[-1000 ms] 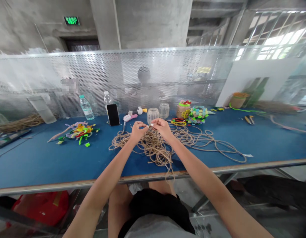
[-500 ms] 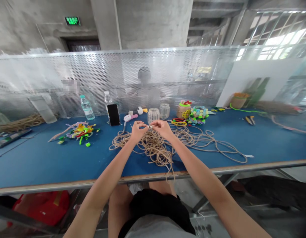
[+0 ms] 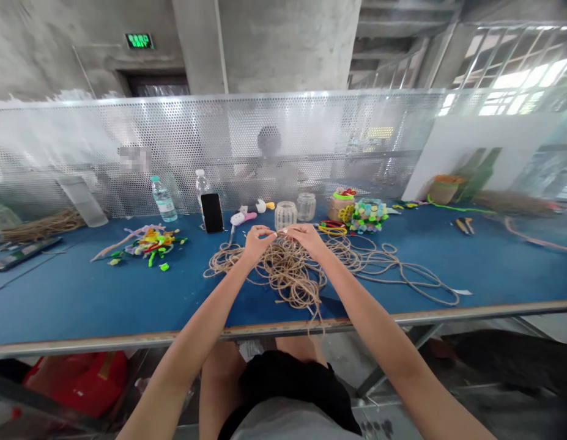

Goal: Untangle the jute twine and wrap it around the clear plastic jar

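A large loose tangle of tan jute twine (image 3: 287, 275) lies on the blue table, with loops trailing right and a strand hanging over the front edge. Above the tangle, my left hand (image 3: 258, 241) and my right hand (image 3: 308, 238) face each other. Their fingertips pinch a thin length of twine, and a small pale item (image 3: 281, 233) shows between them. My fingers hide most of what they hold, so I cannot tell what the pale item is.
Behind my hands stand glass jars (image 3: 285, 215), a phone (image 3: 213, 212) and a water bottle (image 3: 163, 199). Colourful pipe cleaners (image 3: 150, 244) lie to the left. A perforated metal screen (image 3: 287, 140) runs behind the table, with a person (image 3: 269, 159) beyond it.
My hands stay pinched above the twine, with only slight shifts. The whole view has drifted a little as my head moved.
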{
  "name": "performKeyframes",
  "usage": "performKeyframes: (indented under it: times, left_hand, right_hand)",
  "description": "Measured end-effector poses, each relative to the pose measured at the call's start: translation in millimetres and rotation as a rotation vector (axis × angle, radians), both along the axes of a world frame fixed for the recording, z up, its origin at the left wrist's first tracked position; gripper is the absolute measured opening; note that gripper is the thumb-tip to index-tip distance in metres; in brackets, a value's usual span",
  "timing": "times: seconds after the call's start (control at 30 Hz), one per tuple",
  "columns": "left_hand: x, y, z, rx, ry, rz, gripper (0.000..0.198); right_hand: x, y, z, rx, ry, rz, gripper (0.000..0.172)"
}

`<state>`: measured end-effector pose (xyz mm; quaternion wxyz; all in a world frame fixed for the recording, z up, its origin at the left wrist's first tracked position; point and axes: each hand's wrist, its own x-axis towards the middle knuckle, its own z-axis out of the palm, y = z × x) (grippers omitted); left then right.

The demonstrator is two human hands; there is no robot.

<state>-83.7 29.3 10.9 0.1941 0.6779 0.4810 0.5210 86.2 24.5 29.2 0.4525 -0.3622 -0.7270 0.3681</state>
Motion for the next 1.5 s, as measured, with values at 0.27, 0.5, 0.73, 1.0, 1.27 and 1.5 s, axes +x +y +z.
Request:
performKeyframes:
  times: [0.27,0.5,0.73,1.0,1.27,1.5]
  left_hand:
    - [-0.5,-2.1,1.2,0.061,0.032,0.03,0.025]
    - [3.3,-16.0,11.2,0.238,0.041,0.061,0.005]
    - [5.8,-20.9,15.0,0.281,-0.002,0.082,0.005]
    - [1.8,-3.6,7.1,0.132,0.009,0.021,0.018]
    - [-0.5,-10.2,11.3,0.21,0.075,-0.029,0.003]
    - [5.4,-19.8,13.2,0.33,0.091,-0.019,0.008]
  right_hand:
    - [-7.5,-5.2,0.5,0.061,-0.006,-0.009,0.021]
    - [-6.6,-3.3,1.2,0.049,0.1,-0.009,0.031]
    - [-9.9,-8.5,3.6,0.092,0.089,0.018,0.025]
    - [-11.0,-9.4,2.7,0.126,0.071,-0.027,0.027]
    - [-7.9,-5.2,-0.3,0.143,-0.045,-0.079,0.023]
    - [-11.7,-4.5,-5.3,0.153,-0.085,-0.193,0.022]
